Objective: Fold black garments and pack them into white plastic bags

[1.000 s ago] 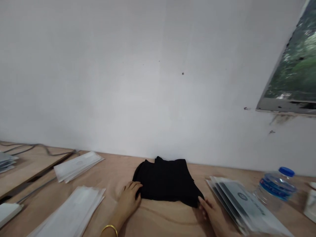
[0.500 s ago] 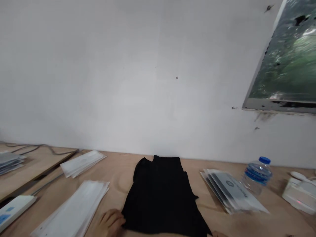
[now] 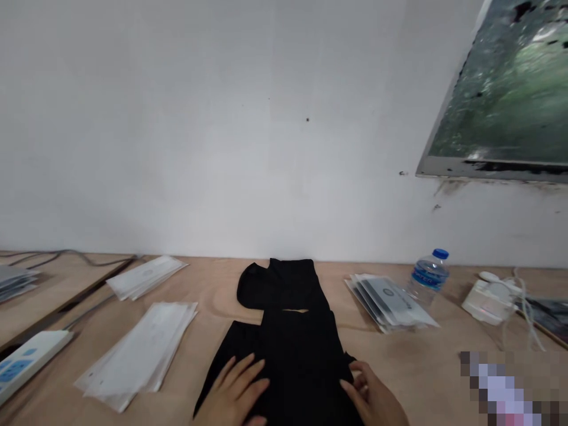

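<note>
A black folded garment [image 3: 297, 343] lies on the wooden table directly before me, its near edge running out of view. My left hand [image 3: 235, 390] rests flat on its left part, fingers spread. At the right edge, my right hand [image 3: 375, 393] has its fingers curled and its thumb over the cloth, holding that edge. Just beyond lies a second black cloth piece [image 3: 279, 285], close to the wall. A narrow strip of table shows between part of the two pieces.
Clear plastic packets [image 3: 142, 352] and more packets [image 3: 146, 277] lie left, near a power strip [image 3: 33, 361]. On the right are grey-white packages [image 3: 390, 302], a water bottle [image 3: 429, 275] and a white device with cables [image 3: 490, 300]. A pixelated patch covers the lower right.
The nearer black garment has come toward me, uncovering a gap before the far piece. My left hand has moved from its corner onto the cloth. The view has shifted down and right.
</note>
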Demonstrator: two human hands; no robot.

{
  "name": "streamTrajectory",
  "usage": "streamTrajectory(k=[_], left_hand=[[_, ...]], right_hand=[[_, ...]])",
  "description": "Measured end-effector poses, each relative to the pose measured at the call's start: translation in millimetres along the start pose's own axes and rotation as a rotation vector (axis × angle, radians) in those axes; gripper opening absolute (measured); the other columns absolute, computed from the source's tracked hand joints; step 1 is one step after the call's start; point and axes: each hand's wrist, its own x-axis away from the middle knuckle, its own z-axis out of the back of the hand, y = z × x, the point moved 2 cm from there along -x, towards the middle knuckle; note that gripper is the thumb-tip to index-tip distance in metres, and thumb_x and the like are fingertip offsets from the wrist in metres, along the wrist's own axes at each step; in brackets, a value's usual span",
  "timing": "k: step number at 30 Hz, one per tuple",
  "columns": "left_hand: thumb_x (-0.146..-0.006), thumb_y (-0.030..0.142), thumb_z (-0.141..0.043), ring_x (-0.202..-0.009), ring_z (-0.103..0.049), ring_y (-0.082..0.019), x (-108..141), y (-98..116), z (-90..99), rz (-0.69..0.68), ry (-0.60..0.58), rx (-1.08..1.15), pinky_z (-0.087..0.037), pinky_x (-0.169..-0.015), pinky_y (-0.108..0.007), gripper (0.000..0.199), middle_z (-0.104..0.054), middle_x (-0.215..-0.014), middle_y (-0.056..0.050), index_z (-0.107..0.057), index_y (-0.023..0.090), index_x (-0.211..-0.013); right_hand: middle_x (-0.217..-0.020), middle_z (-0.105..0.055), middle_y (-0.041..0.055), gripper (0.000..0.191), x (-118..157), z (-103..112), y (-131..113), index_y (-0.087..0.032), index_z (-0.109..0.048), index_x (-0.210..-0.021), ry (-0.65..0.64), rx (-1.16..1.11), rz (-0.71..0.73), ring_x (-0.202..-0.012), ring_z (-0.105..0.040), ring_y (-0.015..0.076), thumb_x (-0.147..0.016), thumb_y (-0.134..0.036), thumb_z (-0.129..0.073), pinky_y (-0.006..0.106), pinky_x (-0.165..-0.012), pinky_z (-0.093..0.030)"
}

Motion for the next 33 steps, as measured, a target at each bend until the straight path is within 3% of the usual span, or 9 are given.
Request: streamTrajectory(k=[4, 8, 13, 15, 18, 20, 23, 27, 33], left_hand=[[-0.087, 0.06, -0.045, -0.114, -0.057, -0.029, -11.9, 18.3, -30.7, -0.077, -0.049, -0.03, -0.043, -0.094, -0.045, 0.06, -0.057, -0.132, -0.004, -0.032, 0.037, -0.141], [-0.089, 0.055, -0.046, -0.11, -0.058, -0.029, -19.1, 11.2, -40.3, 0.02, -0.158, 0.107, -0.04, -0.094, -0.048, 0.047, -0.062, -0.127, -0.004, -0.045, 0.038, -0.134], [-0.082, 0.034, -0.057, -0.111, -0.05, -0.035, -88.8, -34.4, -38.6, 0.649, -0.118, 0.4, -0.034, -0.094, -0.052, 0.039, -0.06, -0.119, -0.013, -0.059, 0.018, -0.118], [-0.074, 0.029, -0.064, -0.104, -0.053, -0.035, -115.8, -55.8, -49.9, 0.743, -0.098, 0.468, -0.038, -0.089, -0.048, 0.033, -0.061, -0.106, -0.014, -0.063, 0.014, -0.103], [-0.07, 0.022, -0.064, -0.086, -0.058, -0.025, -136.0, -77.6, -71.8, 0.753, -0.086, 0.6, -0.044, -0.078, -0.035, 0.01, -0.061, -0.084, -0.004, -0.06, 0.018, -0.078], [-0.079, 0.023, -0.054, -0.078, -0.058, -0.018, -136.1, -83.8, -82.4, 0.771, -0.047, 0.695, -0.044, -0.073, -0.029, 0.003, -0.058, -0.079, 0.0, -0.054, 0.02, -0.079], [-0.084, 0.03, -0.048, -0.07, -0.055, -0.015, -126.3, -86.7, -90.2, 0.834, -0.016, 0.81, -0.044, -0.067, -0.028, 0.014, -0.055, -0.08, 0.002, -0.048, 0.021, -0.094], [-0.061, 0.023, -0.07, -0.06, -0.053, -0.014, -116.5, -91.1, -96.3, 0.877, -0.105, 0.961, -0.041, -0.058, -0.025, 0.045, -0.052, -0.068, 0.007, -0.045, 0.02, -0.099], [-0.063, 0.019, -0.061, -0.06, -0.048, -0.012, -122.0, -89.2, -98.8, 0.838, -0.082, 1.072, -0.037, -0.057, -0.023, 0.017, -0.045, -0.06, 0.008, -0.045, 0.02, -0.068]], right_hand=[[-0.083, -0.065, 0.006, 0.025, -30.8, -3.8, 3.7, -0.024, -0.06, -0.089, 0.111, 0.014, 0.033, -0.081, -0.061, 0.0266, -0.076, -0.042, -0.049, 0.037, -0.072, -0.045], [-0.096, -0.065, 0.0108, 0.031, -72.3, -3.8, 6.5, -0.021, -0.063, -0.092, 0.176, -0.124, 0.112, -0.094, -0.057, 0.0306, -0.072, -0.043, -0.055, 0.043, -0.085, -0.042], [-0.082, -0.065, 0.0067, 0.034, -132.3, -18.5, -8.3, -0.019, -0.064, -0.088, 0.129, -0.268, 0.085, -0.077, -0.061, 0.0255, -0.067, -0.045, -0.063, 0.038, -0.075, -0.045], [-0.071, -0.063, 0.0029, 0.03, -145.5, -25.0, -14.9, -0.02, -0.063, -0.072, 0.085, -0.35, 0.072, -0.07, -0.06, 0.0235, -0.063, -0.047, -0.067, 0.035, -0.069, -0.045], [-0.061, -0.057, -0.0025, 0.036, -149.8, -30.7, -20.1, -0.022, -0.054, -0.066, 0.013, -0.517, 0.045, -0.063, -0.057, 0.0189, -0.072, -0.057, -0.058, 0.029, -0.059, -0.044], [-0.061, -0.056, -0.0043, 0.038, -147.1, -30.9, -20.1, -0.023, -0.05, -0.07, -0.025, -0.625, 0.011, -0.062, -0.058, 0.017, -0.078, -0.06, -0.05, 0.027, -0.058, -0.044], [-0.068, -0.063, -0.0034, 0.038, -142.7, -26.2, -18.2, -0.024, -0.051, -0.089, -0.109, -0.729, -0.053, -0.068, -0.064, 0.0195, -0.074, -0.058, -0.058, 0.031, -0.063, -0.049], [-0.079, -0.07, 0.0006, 0.074, -142.3, -19.4, -19.7, -0.023, -0.043, -0.122, -0.3, -0.781, -0.06, -0.078, -0.068, 0.0252, -0.059, -0.041, -0.077, 0.042, -0.076, -0.051], [-0.095, -0.069, 0.0044, 0.065, -150.0, -26.5, -24.7, -0.025, -0.053, -0.117, -0.215, -0.806, -0.035, -0.093, -0.065, 0.0273, -0.058, -0.038, -0.076, 0.043, -0.085, -0.049]])
